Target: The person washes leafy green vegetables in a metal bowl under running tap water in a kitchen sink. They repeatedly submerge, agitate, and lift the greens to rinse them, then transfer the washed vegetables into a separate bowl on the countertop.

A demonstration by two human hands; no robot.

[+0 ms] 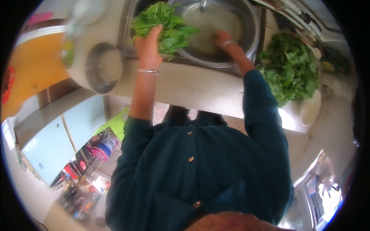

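Note:
My left hand [149,46] is closed around a bunch of leafy green vegetables [173,34], held above the left rim of a round metal basin [214,65]. Cloudy water stands in the basin, below a metal faucet [203,6]. My right hand [225,39] reaches into the basin at the water; its fingers are blurred, and whether they hold anything cannot be told. To the right of the basin lies a large heap of leafy greens [292,69] on the counter.
An empty-looking metal pot [104,68] stands on the counter left of the sink. A pale round dish [310,108] lies beside the heap of greens. White pipes [297,11] run along the wall at upper right. Blue cabinet doors [66,130] are at lower left.

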